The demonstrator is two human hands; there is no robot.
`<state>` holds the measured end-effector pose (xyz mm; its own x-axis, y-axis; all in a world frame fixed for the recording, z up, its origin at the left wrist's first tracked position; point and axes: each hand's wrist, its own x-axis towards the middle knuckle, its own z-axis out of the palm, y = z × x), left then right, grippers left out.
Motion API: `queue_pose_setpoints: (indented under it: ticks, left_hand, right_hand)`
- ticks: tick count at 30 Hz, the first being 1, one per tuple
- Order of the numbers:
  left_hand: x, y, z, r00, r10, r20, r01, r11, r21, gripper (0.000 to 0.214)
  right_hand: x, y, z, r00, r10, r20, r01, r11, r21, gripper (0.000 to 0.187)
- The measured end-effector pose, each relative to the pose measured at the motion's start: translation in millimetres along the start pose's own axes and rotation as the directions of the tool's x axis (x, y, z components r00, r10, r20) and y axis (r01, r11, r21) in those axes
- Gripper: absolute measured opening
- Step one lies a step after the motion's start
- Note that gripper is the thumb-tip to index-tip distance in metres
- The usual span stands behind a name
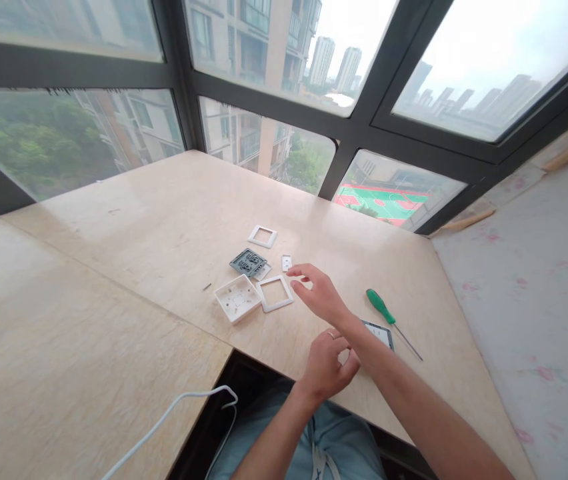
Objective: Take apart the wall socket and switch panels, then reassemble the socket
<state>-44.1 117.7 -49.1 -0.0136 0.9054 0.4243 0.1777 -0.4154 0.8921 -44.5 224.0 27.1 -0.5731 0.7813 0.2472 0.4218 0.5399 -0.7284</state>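
Observation:
My right hand (318,292) reaches out over the beige table (164,220), fingers spread and holding nothing, just right of a white square frame (275,293). My left hand (327,365) is near the table's front edge, below my right forearm, its fingers curled; what they hold, if anything, is hidden. Beside the frame lie a white back box (237,299), a grey switch module (248,261), a second white frame (263,236) and a small white piece (287,262). A grey-and-white plate (380,332) lies partly hidden under my right forearm.
A green-handled screwdriver (388,315) lies to the right of my hands. A small screw (207,287) lies left of the back box. A white cable (174,407) hangs at the table's cut-out. Large windows (284,80) close off the far edge.

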Motion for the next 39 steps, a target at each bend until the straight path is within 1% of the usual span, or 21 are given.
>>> queue_pose_setpoints:
  ticks: [1, 3, 6, 8, 11, 13, 14, 16, 19, 22, 25, 29, 31, 34, 36, 39]
  left_hand:
    - [0.6, -0.1, 0.0, 1.000, -0.021, 0.007, 0.021, 1.000, 0.000, 0.015]
    - [1.3, -1.1, 0.0, 0.998, -0.063, 0.024, 0.063, 0.998, -0.015, 0.015]
    - [1.1, -3.5, -0.3, 0.993, -0.107, 0.040, 0.109, 0.994, -0.032, 0.015]
    - [0.5, -4.7, -0.5, 0.991, -0.130, 0.037, 0.131, 0.991, -0.036, 0.013]
    - [-0.3, -5.2, -1.0, 0.990, -0.137, 0.045, 0.139, 0.990, -0.038, 0.012]
    - [-0.4, -4.9, -1.3, 0.991, -0.119, 0.067, 0.121, 0.992, -0.035, 0.012]
    - [-0.4, -4.8, -1.4, 0.991, -0.109, 0.076, 0.112, 0.993, -0.031, 0.012]
    - [-0.3, -4.7, -1.3, 0.992, -0.100, 0.082, 0.103, 0.994, -0.028, 0.011]
    - [-0.7, -5.3, -0.7, 0.992, -0.111, 0.064, 0.114, 0.992, -0.045, 0.012]
    - [-1.1, -5.9, 0.0, 0.991, -0.127, 0.038, 0.130, 0.989, -0.068, 0.012]
    - [-1.3, -6.3, 0.4, 0.991, -0.133, 0.012, 0.134, 0.987, -0.089, 0.010]
    - [-1.6, -8.3, 1.3, 0.990, -0.141, -0.013, 0.139, 0.985, -0.101, 0.008]
    - [-1.9, -9.8, 1.7, 0.988, -0.151, -0.008, 0.150, 0.984, -0.094, 0.007]
    - [-2.1, -11.6, 1.8, 0.985, -0.170, 0.004, 0.170, 0.982, -0.087, 0.005]
    - [-2.1, -11.8, 1.3, 0.981, -0.191, 0.017, 0.192, 0.977, -0.088, 0.004]
    - [-1.9, -10.6, -0.7, 0.978, -0.206, 0.038, 0.208, 0.975, -0.078, 0.003]
  right_hand:
    - [10.7, 2.1, 1.8, 0.999, 0.009, 0.049, -0.006, 0.998, -0.060, 0.022]
    - [29.6, 7.3, 6.5, 0.993, 0.020, 0.115, -0.006, 0.993, -0.118, 0.024]
    - [45.6, 14.7, 13.7, 0.976, 0.042, 0.215, 0.001, 0.981, -0.195, 0.031]
    - [46.2, 17.4, 17.4, 0.951, 0.051, 0.306, 0.027, 0.969, -0.247, 0.042]
    - [38.0, 18.5, 21.2, 0.891, 0.042, 0.453, 0.107, 0.949, -0.298, 0.070]
    - [32.4, 19.3, 23.0, 0.852, 0.041, 0.522, 0.156, 0.932, -0.327, 0.086]
    - [30.7, 20.2, 23.6, 0.839, 0.046, 0.542, 0.173, 0.923, -0.345, 0.090]
    - [29.8, 23.3, 24.2, 0.824, 0.062, 0.563, 0.196, 0.901, -0.386, 0.092]
    - [31.8, 28.7, 22.7, 0.817, 0.075, 0.572, 0.230, 0.867, -0.442, 0.084]
    - [31.6, 31.2, 18.6, 0.814, 0.052, 0.579, 0.282, 0.836, -0.470, 0.080]
    - [26.1, 30.3, 12.5, 0.818, 0.014, 0.574, 0.327, 0.811, -0.485, 0.087]
    - [12.9, 29.8, 0.0, 0.844, -0.027, 0.536, 0.343, 0.796, -0.498, 0.093]
    - [4.8, 32.3, -9.0, 0.865, -0.060, 0.498, 0.342, 0.796, -0.499, 0.093]
    - [-10.0, 39.1, -26.4, 0.900, -0.173, 0.401, 0.366, 0.798, -0.479, 0.091]
    - [-22.0, 43.5, -40.8, 0.912, -0.248, 0.326, 0.383, 0.798, -0.465, 0.087]
    - [-42.5, 46.3, -65.8, 0.926, -0.293, 0.237, 0.372, 0.806, -0.460, 0.084]
